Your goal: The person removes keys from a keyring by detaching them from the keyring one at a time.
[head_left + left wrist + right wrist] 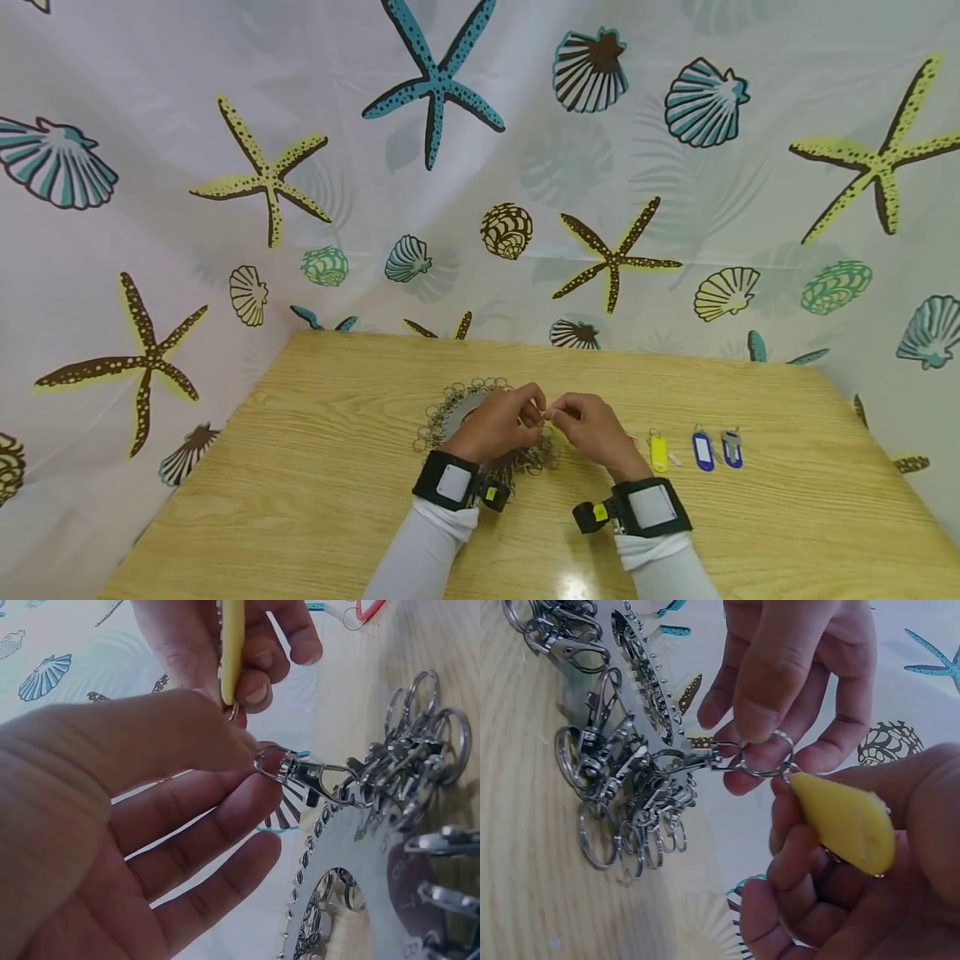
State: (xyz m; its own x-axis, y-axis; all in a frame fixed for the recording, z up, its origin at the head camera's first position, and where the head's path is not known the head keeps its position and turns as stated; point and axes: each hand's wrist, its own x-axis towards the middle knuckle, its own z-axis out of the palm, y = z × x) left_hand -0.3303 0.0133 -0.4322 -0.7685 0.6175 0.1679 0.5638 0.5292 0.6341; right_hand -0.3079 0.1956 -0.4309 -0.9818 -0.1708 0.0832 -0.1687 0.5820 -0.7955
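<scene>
My left hand [495, 425] pinches a split ring between thumb and fingers. That ring belongs to a silver swivel clasp [304, 774], whose hook end reaches the rim of a round metal plate [330, 836] with numbers on it. Many similar clasps [592, 765] with rings hang around the plate's edge. A yellow key tag [847, 821] is held in the fingers of my right hand [596, 429]. The small metal loop at the tag's narrow end meets the split ring in the right wrist view. Both hands are close together, fingertips nearly touching, over the plate's right side.
On the wooden table [300, 467], right of my hands, lie another yellow key tag [658, 452] and two blue key tags, one with a white label [702, 450] and one farther right [732, 448]. A red tag [367, 609] shows partly beyond my right hand. A patterned curtain [465, 183] hangs behind.
</scene>
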